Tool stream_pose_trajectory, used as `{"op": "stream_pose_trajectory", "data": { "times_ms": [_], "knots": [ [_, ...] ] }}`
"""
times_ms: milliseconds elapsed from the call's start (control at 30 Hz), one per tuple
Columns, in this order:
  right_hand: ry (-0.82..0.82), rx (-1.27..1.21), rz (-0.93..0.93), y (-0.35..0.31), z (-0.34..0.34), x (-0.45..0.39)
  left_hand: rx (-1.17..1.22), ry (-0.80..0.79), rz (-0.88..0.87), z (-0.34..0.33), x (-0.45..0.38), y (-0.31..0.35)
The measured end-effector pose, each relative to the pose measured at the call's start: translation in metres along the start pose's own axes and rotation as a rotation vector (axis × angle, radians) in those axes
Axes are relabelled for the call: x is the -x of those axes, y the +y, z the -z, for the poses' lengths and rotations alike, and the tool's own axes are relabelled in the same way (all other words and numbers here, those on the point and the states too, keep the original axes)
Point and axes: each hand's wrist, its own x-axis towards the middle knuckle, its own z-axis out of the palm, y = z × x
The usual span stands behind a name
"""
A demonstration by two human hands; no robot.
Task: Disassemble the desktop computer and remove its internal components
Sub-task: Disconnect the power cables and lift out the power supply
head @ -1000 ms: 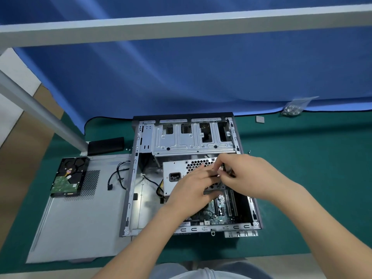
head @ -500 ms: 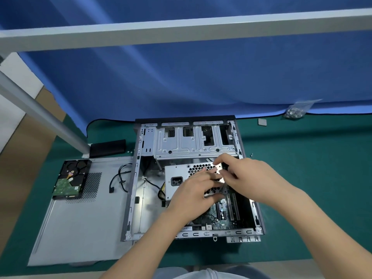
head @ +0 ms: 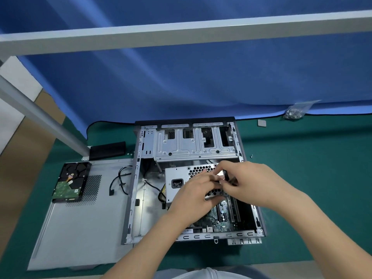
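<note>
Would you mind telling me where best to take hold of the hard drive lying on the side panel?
Grip the hard drive by its two long edges, coming from above. It lies flat, circuit board up, on the side panel, so fingers on the edges probably avoid the board.

An open grey metal computer case lies on the green-matted desk. Both hands meet over its perforated silver power supply box: the left hand and right hand pinch a small dark part between their fingertips. A black hard drive rests on the detached grey side panel left of the case.
</note>
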Motion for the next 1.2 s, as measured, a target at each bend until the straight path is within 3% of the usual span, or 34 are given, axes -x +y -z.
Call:
{"op": "stream_pose_trajectory", "data": {
  "times_ms": [1067,1200],
  "knots": [
    [-0.001,-0.022,-0.119,-0.0012,-0.0030,0.0010,0.041,-0.106,0.037,0.0062,-0.0030,0.0009],
    [-0.028,-0.086,-0.133,-0.0021,-0.0007,0.0023,-0.040,-0.124,0.012,0.0088,-0.0075,0.0062]
  ]
}}
